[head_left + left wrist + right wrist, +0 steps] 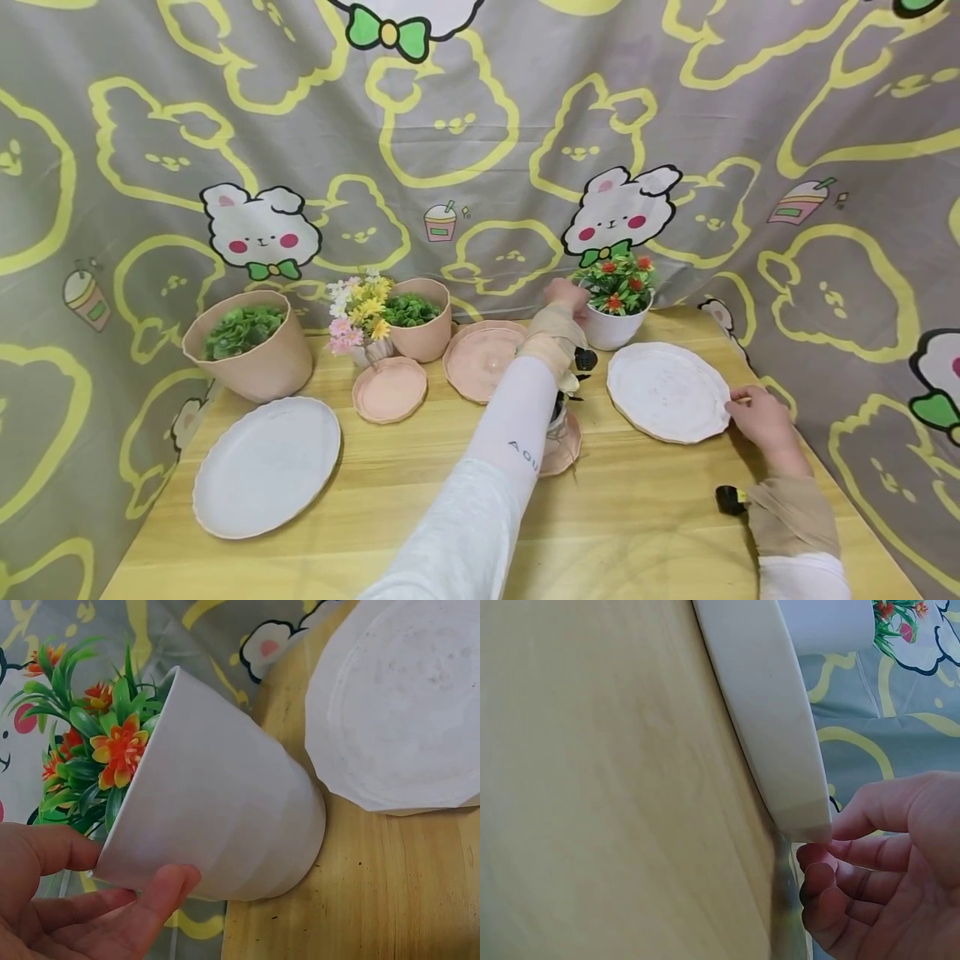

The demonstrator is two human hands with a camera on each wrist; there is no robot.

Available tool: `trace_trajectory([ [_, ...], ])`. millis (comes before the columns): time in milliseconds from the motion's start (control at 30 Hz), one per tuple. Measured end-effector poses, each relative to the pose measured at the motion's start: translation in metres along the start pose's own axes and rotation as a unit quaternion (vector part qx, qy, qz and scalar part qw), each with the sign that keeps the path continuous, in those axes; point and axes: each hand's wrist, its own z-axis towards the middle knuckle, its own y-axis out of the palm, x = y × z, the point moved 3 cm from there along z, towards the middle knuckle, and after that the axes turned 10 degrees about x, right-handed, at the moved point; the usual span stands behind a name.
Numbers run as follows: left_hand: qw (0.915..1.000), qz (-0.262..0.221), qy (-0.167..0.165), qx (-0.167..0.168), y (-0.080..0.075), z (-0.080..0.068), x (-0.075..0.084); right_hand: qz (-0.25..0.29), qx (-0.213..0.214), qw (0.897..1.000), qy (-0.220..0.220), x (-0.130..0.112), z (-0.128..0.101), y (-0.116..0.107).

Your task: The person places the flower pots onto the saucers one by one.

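Note:
At the back right stands a white flowerpot with red-orange flowers and green leaves. My left hand grips its rim on the left side, one finger over the edge and other fingers along the outer wall, as the left wrist view shows. In front of the pot and to its right is a round white saucer with a faceted edge. My right hand pinches the saucer's right edge between thumb and forefinger, its other fingers curled below in the right wrist view.
On the left are a large pale saucer, a big pink pot, a smaller pink pot and a flower bunch. Pink saucers lie mid-table. My left forearm partly covers another small plant. A patterned curtain hangs behind.

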Motion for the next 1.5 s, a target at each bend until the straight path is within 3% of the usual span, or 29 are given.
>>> trace_trajectory([
  [400, 0.9942, -0.097, -0.035, -0.031, -0.004, -0.002, 0.001, 0.005, -0.008, 1.000, 0.004, -0.001, 0.000, 0.001],
  [667, 0.9886, -0.132, -0.030, -0.066, -0.005, -0.002, 0.014, 0.008, -0.012, 1.000, 0.012, 0.000, 0.000, 0.001],
  [833, 0.9825, -0.157, -0.026, -0.096, -0.006, -0.010, 0.024, 0.008, -0.011, 1.000, 0.013, 0.001, 0.001, 0.001],
  [1200, 0.9768, -0.153, 0.008, -0.150, -0.008, -0.036, 0.041, 0.010, -0.009, 1.000, 0.014, 0.001, 0.001, 0.002],
  [1333, 0.9785, -0.132, 0.022, -0.157, -0.007, -0.044, 0.041, 0.007, -0.008, 1.000, 0.010, -0.001, 0.000, 0.002],
  [1500, 0.9747, -0.130, 0.044, -0.177, -0.006, -0.058, 0.038, 0.002, -0.009, 1.000, 0.013, -0.002, 0.000, 0.001],
])
